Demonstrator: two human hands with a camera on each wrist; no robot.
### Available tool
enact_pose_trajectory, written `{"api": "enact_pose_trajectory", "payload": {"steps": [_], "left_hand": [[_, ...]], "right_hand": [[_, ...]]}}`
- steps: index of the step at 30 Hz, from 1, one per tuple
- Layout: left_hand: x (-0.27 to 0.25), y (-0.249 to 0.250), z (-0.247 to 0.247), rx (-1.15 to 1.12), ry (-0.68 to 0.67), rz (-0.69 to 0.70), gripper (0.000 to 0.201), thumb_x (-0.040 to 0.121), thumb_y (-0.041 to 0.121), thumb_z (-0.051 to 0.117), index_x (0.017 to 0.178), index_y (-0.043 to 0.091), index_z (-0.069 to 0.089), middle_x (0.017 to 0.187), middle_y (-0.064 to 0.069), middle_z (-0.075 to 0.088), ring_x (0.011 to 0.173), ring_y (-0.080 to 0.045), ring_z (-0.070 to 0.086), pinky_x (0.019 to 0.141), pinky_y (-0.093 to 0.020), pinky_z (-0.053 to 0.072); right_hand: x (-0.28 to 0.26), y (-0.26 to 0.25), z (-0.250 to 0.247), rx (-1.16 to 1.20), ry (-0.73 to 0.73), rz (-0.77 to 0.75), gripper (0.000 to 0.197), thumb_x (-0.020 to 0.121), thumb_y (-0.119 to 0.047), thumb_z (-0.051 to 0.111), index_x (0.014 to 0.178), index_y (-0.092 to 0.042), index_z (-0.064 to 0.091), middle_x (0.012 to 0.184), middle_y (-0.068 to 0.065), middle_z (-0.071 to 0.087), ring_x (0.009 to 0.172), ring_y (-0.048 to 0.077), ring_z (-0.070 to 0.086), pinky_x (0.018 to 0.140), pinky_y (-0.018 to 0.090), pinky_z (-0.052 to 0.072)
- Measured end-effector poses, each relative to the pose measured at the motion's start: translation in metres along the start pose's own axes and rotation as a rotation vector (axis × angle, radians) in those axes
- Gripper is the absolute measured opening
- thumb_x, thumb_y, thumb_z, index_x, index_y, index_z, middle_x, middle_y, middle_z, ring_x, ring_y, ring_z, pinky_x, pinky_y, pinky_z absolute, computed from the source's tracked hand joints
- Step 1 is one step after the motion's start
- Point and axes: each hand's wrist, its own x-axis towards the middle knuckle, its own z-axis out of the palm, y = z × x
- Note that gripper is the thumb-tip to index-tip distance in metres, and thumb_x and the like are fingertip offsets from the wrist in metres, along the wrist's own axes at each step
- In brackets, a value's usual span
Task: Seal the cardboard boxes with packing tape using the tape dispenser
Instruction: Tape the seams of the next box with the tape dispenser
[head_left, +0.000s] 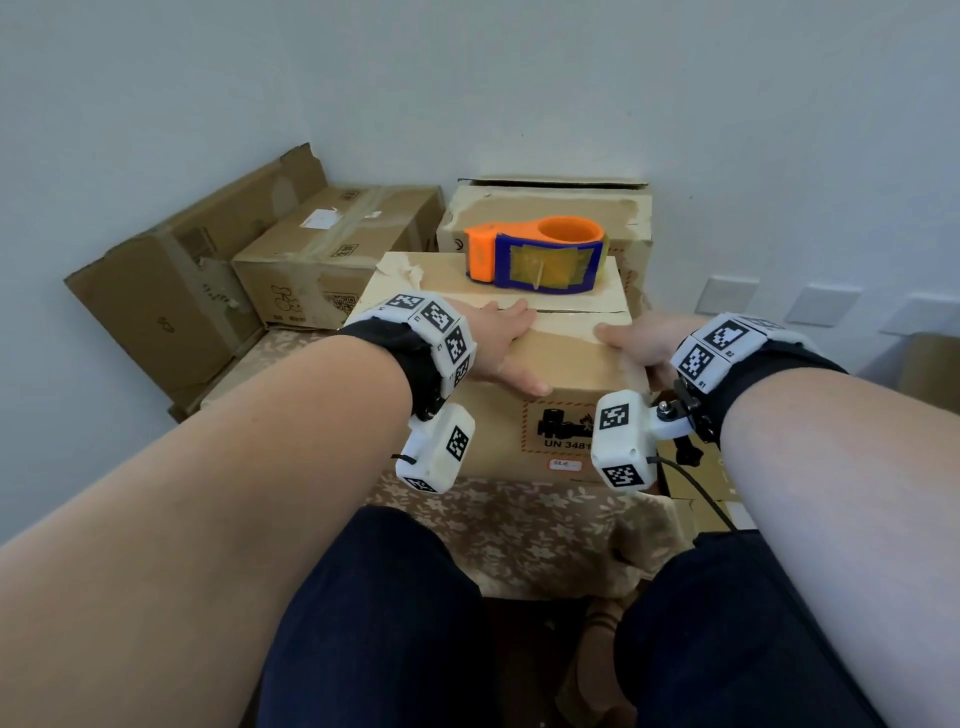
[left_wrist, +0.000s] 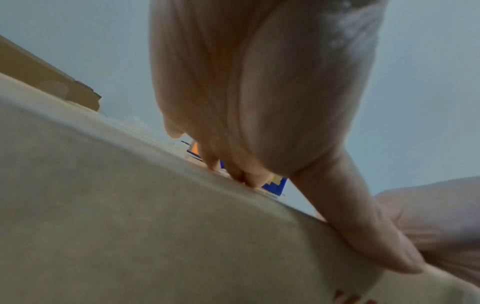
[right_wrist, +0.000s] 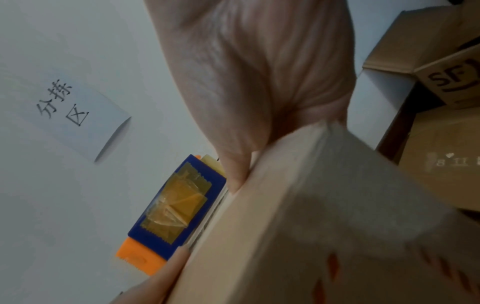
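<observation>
**Boxes: four counted at the wall and table, one under both hands**

Cardboard box (head_left: 550, 364) w/ the orange hazard label sits at the near edge of the flower-cloth table (head_left: 524, 525), right in front of me. Its top flaps meet at a seam that runs left to right; I see no tape over it. Behind and left I count 3 more boxes: a big dented box (head_left: 171, 275) leaning at the wall, a taped box (head_left: 322, 249) next to it, and a torn-top box (head_left: 545, 213) straight behind mine. More cardboard shows at the right edge, incl. a box printed SF (right_wrist: 446, 82) in the right wrist view; can't count those.

1 tape dispenser (head_left: 537, 254), orange and blue, lies on its side on the far flap of my box, apart from both hands.

2 hands, both on the near flap. Left hand (head_left: 501, 338): fingers straight, flat on the top, tips near the seam; thumb (left_wrist: 363, 232) lies along the front top edge. Holds nothing, just presses. Right hand (head_left: 636, 343): at the right corner, fingers extended flat on top towards the seam, thumb side at the corner edge, not wrapped round anything I can see. Both forearms reach forward, wrists level w/ the box top.
</observation>
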Motion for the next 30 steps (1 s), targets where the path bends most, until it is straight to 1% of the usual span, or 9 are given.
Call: {"api": "enact_pose_trajectory", "payload": {"steps": [3, 4, 6, 8, 10, 12, 16, 21, 30], "left_hand": [[-0.004, -0.005, -0.001, -0.004, 0.024, -0.064, 0.109, 0.077, 0.071, 0.054, 0.153, 0.015, 0.000, 0.161, 0.001, -0.003, 0.146, -0.024, 0.011, 0.115, -0.050, 0.015], [-0.006, -0.010, -0.001, 0.002, 0.029, -0.087, 0.109, 0.076, 0.073, 0.053, 0.153, 0.014, 0.003, 0.161, -0.001, 0.000, 0.145, -0.026, 0.017, 0.114, -0.049, 0.019], [-0.008, -0.024, 0.001, 0.009, 0.040, -0.150, 0.108, 0.074, 0.077, 0.048, 0.152, 0.013, 0.010, 0.160, -0.007, 0.010, 0.140, -0.030, 0.026, 0.113, -0.047, 0.026], [-0.013, -0.039, 0.003, -0.017, 0.077, -0.285, 0.107, 0.074, 0.079, 0.046, 0.152, 0.014, 0.013, 0.158, -0.012, 0.013, 0.139, -0.034, 0.027, 0.111, -0.048, 0.028], [-0.021, -0.052, 0.004, -0.052, 0.111, -0.452, 0.104, 0.076, 0.077, 0.047, 0.152, 0.013, 0.014, 0.157, -0.016, 0.014, 0.139, -0.035, 0.028, 0.109, -0.047, 0.029], [-0.030, -0.062, 0.005, -0.089, 0.096, -0.540, 0.102, 0.077, 0.076, 0.048, 0.149, 0.009, 0.020, 0.152, -0.017, 0.026, 0.134, -0.033, 0.036, 0.105, -0.043, 0.033], [-0.037, -0.069, 0.005, -0.131, 0.074, -0.553, 0.097, 0.079, 0.069, 0.055, 0.144, 0.003, 0.029, 0.144, -0.014, 0.044, 0.129, -0.029, 0.045, 0.101, -0.038, 0.036], [-0.040, -0.067, 0.004, -0.128, 0.047, -0.534, 0.097, 0.071, 0.072, 0.061, 0.138, 0.004, 0.041, 0.136, -0.011, 0.051, 0.124, -0.028, 0.048, 0.105, -0.039, 0.038], [-0.049, -0.087, 0.018, -0.217, 0.155, -0.462, 0.102, 0.073, 0.062, 0.069, 0.149, 0.011, 0.026, 0.152, -0.007, 0.035, 0.137, -0.026, 0.035, 0.111, -0.039, 0.031]], "right_hand": [[-0.021, -0.013, -0.007, -0.211, 0.030, 0.050, 0.050, 0.102, -0.047, 0.031, 0.110, -0.003, 0.055, 0.090, 0.012, 0.058, 0.087, 0.028, 0.056, 0.085, 0.035, 0.041], [-0.024, -0.015, -0.008, -0.254, 0.041, 0.029, 0.051, 0.103, -0.043, 0.030, 0.117, -0.001, 0.054, 0.096, 0.014, 0.059, 0.091, 0.029, 0.057, 0.085, 0.034, 0.039], [-0.021, -0.015, -0.005, -0.283, 0.080, -0.005, 0.045, 0.104, -0.032, 0.033, 0.129, 0.003, 0.048, 0.123, 0.018, 0.057, 0.112, 0.032, 0.055, 0.085, 0.034, 0.039], [-0.014, -0.015, -0.001, -0.214, 0.149, 0.003, 0.045, 0.102, -0.027, 0.040, 0.134, 0.004, 0.042, 0.134, 0.020, 0.051, 0.121, 0.034, 0.050, 0.084, 0.033, 0.038], [-0.011, -0.018, 0.001, -0.240, 0.203, 0.011, 0.050, 0.102, -0.027, 0.038, 0.140, 0.004, 0.034, 0.141, 0.020, 0.043, 0.127, 0.034, 0.045, 0.096, 0.036, 0.038], [-0.011, -0.020, 0.003, -0.290, 0.214, -0.023, 0.055, 0.102, -0.030, 0.036, 0.145, 0.002, 0.026, 0.150, 0.018, 0.030, 0.135, 0.035, 0.035, 0.109, 0.042, 0.030], [-0.014, -0.019, 0.009, -0.400, 0.173, -0.065, 0.062, 0.100, -0.038, 0.034, 0.148, -0.001, 0.021, 0.154, 0.015, 0.018, 0.142, 0.034, 0.022, 0.114, 0.047, 0.023], [-0.013, -0.012, 0.015, -0.450, 0.232, -0.072, 0.066, 0.099, -0.043, 0.033, 0.148, -0.001, 0.019, 0.156, 0.013, 0.017, 0.144, 0.031, 0.013, 0.116, 0.046, 0.019], [-0.007, -0.021, 0.024, -0.566, 0.203, -0.120, 0.074, 0.096, -0.053, 0.026, 0.151, -0.004, 0.016, 0.158, 0.011, 0.013, 0.145, 0.029, 0.010, 0.116, 0.048, 0.015]]}}
